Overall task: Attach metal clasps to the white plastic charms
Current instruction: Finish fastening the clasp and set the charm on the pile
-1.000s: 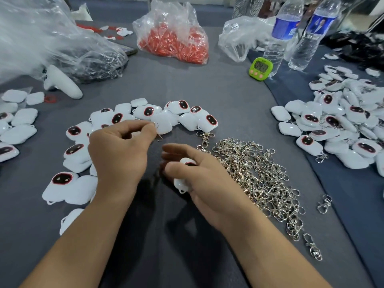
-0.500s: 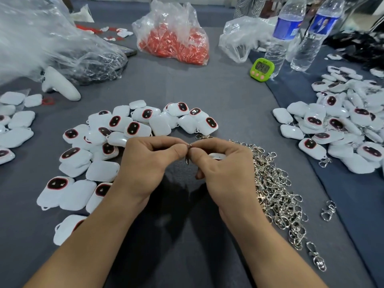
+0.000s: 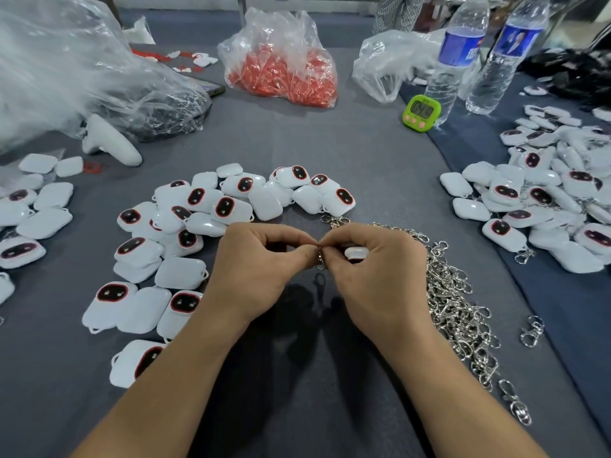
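While the left hand pinches a small silver metal clasp tight between thumb and forefinger, the right hand is curled round a rounded white plastic charm, and its own thumb and forefinger close on the same clasp where the two hands meet. Both things are held above the grey cloth, just left of the long heap of loose silver clasps. The charm shows only as a white edge on the side of the right hand that faces that heap.

The charm looks like a light, hard, glossy shell, so it is probably slippery on its smooth faces. It seems better cradled in curled fingers, as it is, than nipped flat. Its thin corner loop is likely the weakest part and should take the clasp without twisting. The clasp appears stiff and springy, small enough to slip away, so a firm pinch on its body with the ring left free would suit. The touching fingertips hide whether the ring has passed through the loop.

More bare white charms lie spread to the left of the heap. Another pile of charms lies well to its right, some with clasps on.
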`<act>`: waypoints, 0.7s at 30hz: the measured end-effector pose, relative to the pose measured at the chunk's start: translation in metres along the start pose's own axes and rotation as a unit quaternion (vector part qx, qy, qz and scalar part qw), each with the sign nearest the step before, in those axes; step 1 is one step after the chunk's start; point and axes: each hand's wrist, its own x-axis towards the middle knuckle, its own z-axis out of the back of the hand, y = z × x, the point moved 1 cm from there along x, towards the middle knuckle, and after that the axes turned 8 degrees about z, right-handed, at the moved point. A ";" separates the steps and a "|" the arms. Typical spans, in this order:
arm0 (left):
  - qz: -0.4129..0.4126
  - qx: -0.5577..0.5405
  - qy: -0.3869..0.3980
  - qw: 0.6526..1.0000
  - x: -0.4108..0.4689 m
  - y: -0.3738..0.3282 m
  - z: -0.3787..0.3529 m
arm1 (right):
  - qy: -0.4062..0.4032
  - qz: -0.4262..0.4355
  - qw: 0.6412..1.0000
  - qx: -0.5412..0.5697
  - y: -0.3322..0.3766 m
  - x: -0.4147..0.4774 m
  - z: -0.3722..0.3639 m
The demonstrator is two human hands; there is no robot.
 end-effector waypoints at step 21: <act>0.049 -0.065 0.094 0.992 -0.001 -0.003 0.001 | 0.072 -0.013 0.988 0.133 -0.003 0.006 0.011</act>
